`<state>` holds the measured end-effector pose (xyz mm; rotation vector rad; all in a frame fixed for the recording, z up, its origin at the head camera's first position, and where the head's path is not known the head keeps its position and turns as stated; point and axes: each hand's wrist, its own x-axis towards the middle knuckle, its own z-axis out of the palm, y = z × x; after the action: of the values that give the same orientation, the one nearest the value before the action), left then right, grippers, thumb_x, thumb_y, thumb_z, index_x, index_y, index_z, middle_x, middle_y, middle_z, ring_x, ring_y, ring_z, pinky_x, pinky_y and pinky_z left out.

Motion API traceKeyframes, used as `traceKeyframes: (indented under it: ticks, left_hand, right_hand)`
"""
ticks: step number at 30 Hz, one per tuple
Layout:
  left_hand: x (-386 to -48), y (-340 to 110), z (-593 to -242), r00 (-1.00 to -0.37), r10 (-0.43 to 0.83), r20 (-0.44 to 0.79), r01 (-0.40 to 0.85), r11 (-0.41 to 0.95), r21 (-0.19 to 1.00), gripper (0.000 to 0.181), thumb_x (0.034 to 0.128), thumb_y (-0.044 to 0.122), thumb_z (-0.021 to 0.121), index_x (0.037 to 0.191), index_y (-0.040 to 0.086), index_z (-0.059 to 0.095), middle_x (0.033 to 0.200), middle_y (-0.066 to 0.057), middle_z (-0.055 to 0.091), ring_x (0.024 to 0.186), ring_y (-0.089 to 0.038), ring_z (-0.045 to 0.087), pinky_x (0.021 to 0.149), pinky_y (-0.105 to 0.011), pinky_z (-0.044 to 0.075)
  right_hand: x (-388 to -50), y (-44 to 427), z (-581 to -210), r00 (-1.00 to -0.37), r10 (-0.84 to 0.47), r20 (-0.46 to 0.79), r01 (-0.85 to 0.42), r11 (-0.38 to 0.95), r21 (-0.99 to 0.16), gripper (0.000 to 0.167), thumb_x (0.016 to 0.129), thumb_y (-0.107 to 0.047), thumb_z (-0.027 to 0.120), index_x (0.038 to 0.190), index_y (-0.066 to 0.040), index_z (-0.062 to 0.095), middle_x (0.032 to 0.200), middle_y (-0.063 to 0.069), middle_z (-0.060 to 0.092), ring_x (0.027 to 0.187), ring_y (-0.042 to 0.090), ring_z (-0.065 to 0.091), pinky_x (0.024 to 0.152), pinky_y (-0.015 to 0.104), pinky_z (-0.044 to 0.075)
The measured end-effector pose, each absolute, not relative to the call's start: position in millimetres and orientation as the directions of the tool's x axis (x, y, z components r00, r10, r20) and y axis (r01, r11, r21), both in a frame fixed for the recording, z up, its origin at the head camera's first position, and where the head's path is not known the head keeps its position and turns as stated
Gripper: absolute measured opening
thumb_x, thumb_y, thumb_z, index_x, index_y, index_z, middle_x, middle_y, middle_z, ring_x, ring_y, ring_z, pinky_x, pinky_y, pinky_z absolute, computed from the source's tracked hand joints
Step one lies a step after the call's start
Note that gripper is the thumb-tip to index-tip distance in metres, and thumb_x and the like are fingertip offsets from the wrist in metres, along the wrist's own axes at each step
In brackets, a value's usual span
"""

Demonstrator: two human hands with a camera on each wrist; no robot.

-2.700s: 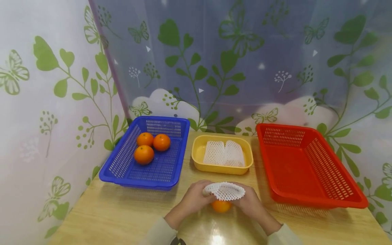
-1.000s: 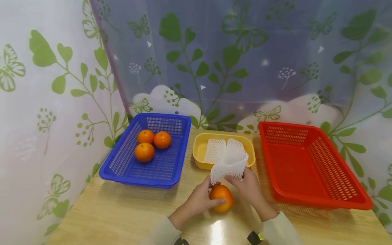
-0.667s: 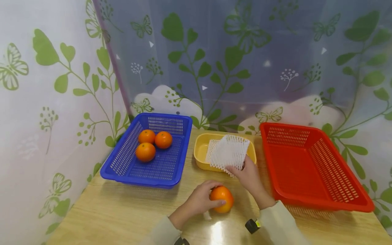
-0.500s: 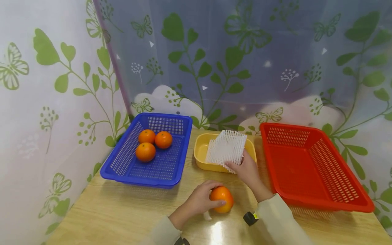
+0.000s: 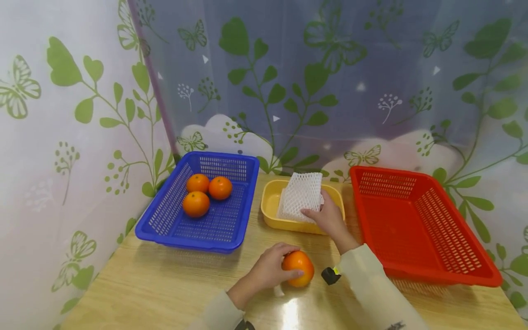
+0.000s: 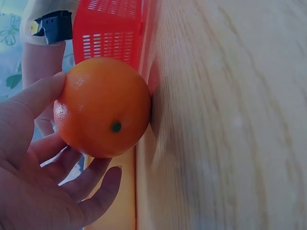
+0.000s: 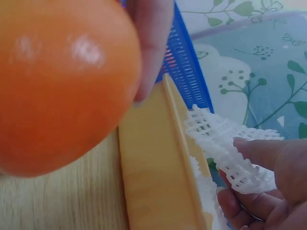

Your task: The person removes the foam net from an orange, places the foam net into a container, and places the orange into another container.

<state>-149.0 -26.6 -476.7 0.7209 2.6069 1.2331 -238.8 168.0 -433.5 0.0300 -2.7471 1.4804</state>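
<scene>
An orange (image 5: 299,269) rests on the table, and my left hand (image 5: 272,268) holds it from the left, thumb on the near side and fingers behind. In the left wrist view the orange (image 6: 105,108) shows its small green stem spot. My right hand (image 5: 331,217) pinches a white foam net sleeve (image 5: 304,195) above the yellow tray (image 5: 270,222). From the right wrist view, thumb and fingers grip the crumpled edge of the net sleeve (image 7: 230,151). More white netting (image 7: 206,191) lies in the tray beneath it, mostly covered in the head view.
On the left stands a blue basket (image 5: 185,236) with three oranges (image 5: 196,204) inside. A red basket (image 5: 412,229) sits on the right, close to my right forearm. Patterned curtains hang behind and along the left side of the wooden table (image 5: 165,284).
The netting came off the orange's top. My right hand carried it forward, away from the orange, to over the yellow tray. My left hand has stayed on the orange.
</scene>
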Motion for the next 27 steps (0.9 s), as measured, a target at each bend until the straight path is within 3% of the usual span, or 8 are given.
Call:
traceKeyframes:
  ticks: [5, 8, 13, 16, 21, 27]
  left_hand:
    - [-147.6, -26.8, -476.1, -0.869, 0.490, 0.064, 0.357, 0.533, 0.767, 0.056, 0.0823, 0.036, 0.078, 0.129, 0.009, 0.061, 0.122, -0.001, 0.060, 0.110, -0.018, 0.057, 0.095, -0.036, 0.048]
    - [-147.4, -27.0, -476.4, -0.870, 0.489, 0.071, 0.361, 0.531, 0.767, 0.057, 0.0822, 0.035, 0.078, 0.129, 0.009, 0.061, 0.122, -0.001, 0.060, 0.110, -0.018, 0.057, 0.095, -0.036, 0.048]
    - [-145.8, -27.0, -477.7, -0.873, 0.484, 0.053, 0.345, 0.536, 0.771, 0.057, 0.0827, 0.037, 0.077, 0.130, 0.010, 0.061, 0.122, -0.001, 0.060, 0.110, -0.019, 0.056, 0.096, -0.037, 0.048]
    - [-145.5, -26.7, -478.2, -0.876, 0.480, 0.047, 0.336, 0.538, 0.773, 0.057, 0.0829, 0.038, 0.077, 0.130, 0.011, 0.061, 0.123, -0.001, 0.059, 0.110, -0.019, 0.056, 0.095, -0.038, 0.047]
    - [-145.4, -26.8, -478.9, -0.879, 0.473, 0.061, 0.343, 0.537, 0.771, 0.056, 0.0820, 0.038, 0.078, 0.129, 0.012, 0.062, 0.122, -0.001, 0.059, 0.109, -0.019, 0.056, 0.094, -0.038, 0.047]
    - [-145.2, -28.2, -479.8, -0.877, 0.475, 0.069, 0.353, 0.543, 0.762, 0.054, 0.0823, 0.038, 0.078, 0.128, 0.013, 0.062, 0.120, -0.001, 0.059, 0.107, -0.018, 0.056, 0.092, -0.037, 0.048]
  right_hand:
    - [-241.3, 168.8, -436.1, -1.000, 0.015, 0.012, 0.000, 0.610, -0.792, 0.084, 0.086, -0.020, 0.075, 0.151, -0.007, 0.024, 0.131, 0.023, 0.054, 0.104, 0.036, 0.059, 0.086, 0.045, 0.054]
    - [-241.4, 169.5, -438.3, -0.999, 0.025, 0.027, -0.004, 0.655, -0.756, 0.087, 0.086, -0.021, 0.076, 0.152, -0.008, 0.022, 0.130, 0.025, 0.053, 0.109, 0.037, 0.056, 0.090, 0.048, 0.051]
    - [-241.2, 170.2, -441.9, -0.997, 0.009, 0.079, -0.045, 0.758, -0.651, 0.092, 0.084, -0.024, 0.077, 0.155, -0.010, 0.020, 0.150, 0.023, 0.034, 0.133, 0.043, 0.037, 0.108, 0.061, 0.030]
    - [-242.5, 170.1, -442.5, -0.995, -0.024, 0.093, -0.076, 0.795, -0.601, 0.084, 0.085, -0.027, 0.075, 0.153, -0.009, 0.027, 0.155, 0.022, 0.027, 0.139, 0.044, 0.028, 0.109, 0.066, 0.021]
    - [-245.0, 167.6, -440.7, -0.996, -0.078, 0.052, -0.094, 0.838, -0.537, 0.065, 0.093, -0.037, 0.064, 0.147, -0.009, 0.041, 0.155, 0.023, 0.025, 0.141, 0.042, 0.024, 0.105, 0.070, 0.022]
    - [-245.8, 164.4, -439.1, -0.993, -0.118, -0.014, -0.095, 0.861, -0.499, 0.064, 0.097, -0.046, 0.053, 0.146, -0.007, 0.042, 0.157, 0.023, 0.022, 0.142, 0.046, 0.019, 0.107, 0.070, 0.018]
